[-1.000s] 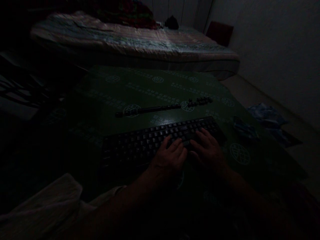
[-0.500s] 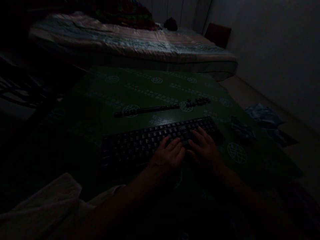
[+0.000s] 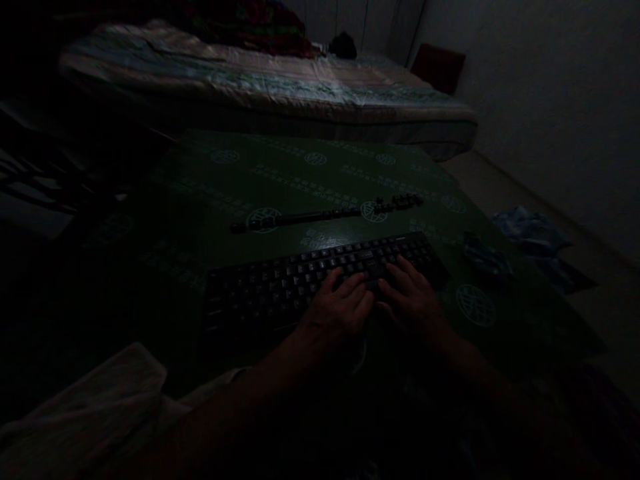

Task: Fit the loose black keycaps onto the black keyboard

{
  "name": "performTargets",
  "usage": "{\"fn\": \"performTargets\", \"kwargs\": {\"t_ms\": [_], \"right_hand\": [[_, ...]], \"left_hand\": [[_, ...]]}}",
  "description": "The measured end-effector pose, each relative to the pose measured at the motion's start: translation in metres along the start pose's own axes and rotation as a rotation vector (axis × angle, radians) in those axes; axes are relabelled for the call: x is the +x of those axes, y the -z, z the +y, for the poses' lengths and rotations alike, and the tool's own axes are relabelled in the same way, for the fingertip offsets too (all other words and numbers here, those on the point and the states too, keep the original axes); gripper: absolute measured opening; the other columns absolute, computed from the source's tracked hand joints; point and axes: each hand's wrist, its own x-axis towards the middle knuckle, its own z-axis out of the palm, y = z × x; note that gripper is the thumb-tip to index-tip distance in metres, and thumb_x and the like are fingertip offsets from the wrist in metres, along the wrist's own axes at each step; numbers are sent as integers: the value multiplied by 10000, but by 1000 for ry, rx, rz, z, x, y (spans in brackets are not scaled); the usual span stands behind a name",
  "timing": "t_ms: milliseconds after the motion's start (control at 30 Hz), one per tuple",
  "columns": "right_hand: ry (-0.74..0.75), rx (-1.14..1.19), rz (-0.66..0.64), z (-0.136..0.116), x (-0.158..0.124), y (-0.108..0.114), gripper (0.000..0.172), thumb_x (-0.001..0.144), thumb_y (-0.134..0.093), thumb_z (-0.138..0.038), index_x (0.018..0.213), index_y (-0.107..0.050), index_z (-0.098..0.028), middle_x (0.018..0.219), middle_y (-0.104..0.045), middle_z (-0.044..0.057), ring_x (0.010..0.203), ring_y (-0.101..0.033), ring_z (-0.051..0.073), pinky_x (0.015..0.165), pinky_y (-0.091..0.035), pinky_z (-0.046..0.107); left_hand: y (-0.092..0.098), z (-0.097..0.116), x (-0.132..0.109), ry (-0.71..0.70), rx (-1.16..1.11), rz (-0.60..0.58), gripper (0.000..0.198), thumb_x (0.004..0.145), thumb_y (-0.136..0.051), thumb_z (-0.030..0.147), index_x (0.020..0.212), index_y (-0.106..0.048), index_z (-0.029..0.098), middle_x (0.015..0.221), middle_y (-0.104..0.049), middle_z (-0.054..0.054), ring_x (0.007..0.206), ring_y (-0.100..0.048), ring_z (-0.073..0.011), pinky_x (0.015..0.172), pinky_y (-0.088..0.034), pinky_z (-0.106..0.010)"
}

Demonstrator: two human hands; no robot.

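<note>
A black keyboard [image 3: 265,287] lies on a green table [image 3: 200,173] printed with pale globe marks and lettering. My left hand [image 3: 340,303] rests over its right-of-middle keys, fingers stretched out and slightly bent. Just to the right, my right hand [image 3: 413,297] spreads its fingers over the keys near the keyboard's right end. Neither hand grasps anything. Both palms face down and cover some keys. Beyond the keyboard, a row of dark loose keycaps [image 3: 400,201] adjoins a long black bar-like piece [image 3: 305,217]; the dim light hides their detail.
A bed [image 3: 280,87] with a striped cover stands behind the table. Dark crumpled plastic [image 3: 487,259] lies on the table's right side. Bluish crumpled material [image 3: 530,230] is on the floor at right. Pale cloth [image 3: 115,393] shows at lower left.
The view has shifted very slightly. Both hands stay over the same part of the keyboard, with hardly any finger movement visible.
</note>
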Motion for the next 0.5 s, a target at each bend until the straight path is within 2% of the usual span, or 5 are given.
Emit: {"fn": "performTargets", "kwargs": {"t_ms": [167,300,500], "right_hand": [[-24,-9,16,-1,-2,0,294,872,-524,-305,1123,-580,-162,1311,-478,196,1348,-282,334,947,-427,525],[-33,-12,7,-1,-1,1,287,858,-549,-304,1110,-594,-173,1324,-470,189,1345,-288,333,958,-420,524],[-58,-35,40,0,-1,8,317,861,-543,-317,1141,-588,-175,1299,-476,190,1317,-328,337,942,-440,503]], "left_hand": [[1,1,-1,16,9,6,221,917,-390,151,950,-607,133,1060,-682,-102,1117,-561,-232,998,-352,-479],[0,-1,0,0,1,8,248,926,-362,161,945,-607,126,1009,-694,-98,1097,-573,-242,973,-370,-488],[10,-9,-1,50,-12,98,209,908,-419,174,978,-612,138,1069,-686,-88,1118,-562,-239,969,-380,-457]]}}
